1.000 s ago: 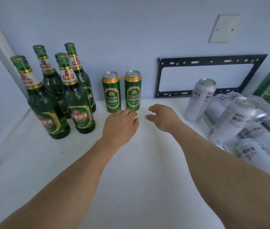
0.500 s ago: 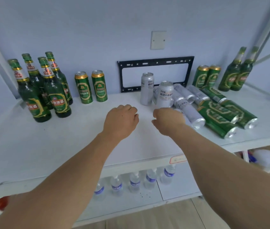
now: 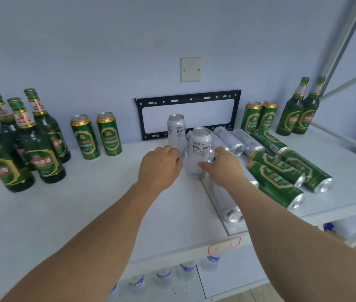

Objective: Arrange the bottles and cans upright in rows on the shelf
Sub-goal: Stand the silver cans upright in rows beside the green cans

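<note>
Your left hand point(image 3: 159, 165) reaches for the rear white can point(image 3: 176, 132), fingers curled at its base, though you cannot tell from here whether they already close on it. Your right hand point(image 3: 223, 166) has its thumb on the side of the front white can point(image 3: 199, 152), the grip half wrapped around it and not plainly tight. Both cans stand upright near the middle of the shelf point(image 3: 63, 214), almost touching. The risk is a nudge: swing either can sideways and it may tip its neighbour over. Behind your right wrist lie loose white cans point(image 3: 229, 138) and green cans point(image 3: 277, 175) on their sides; a brush of the forearm could set them rolling toward the front edge. Lift straight up before carrying anything toward the standing green cans point(image 3: 96, 136).
</note>
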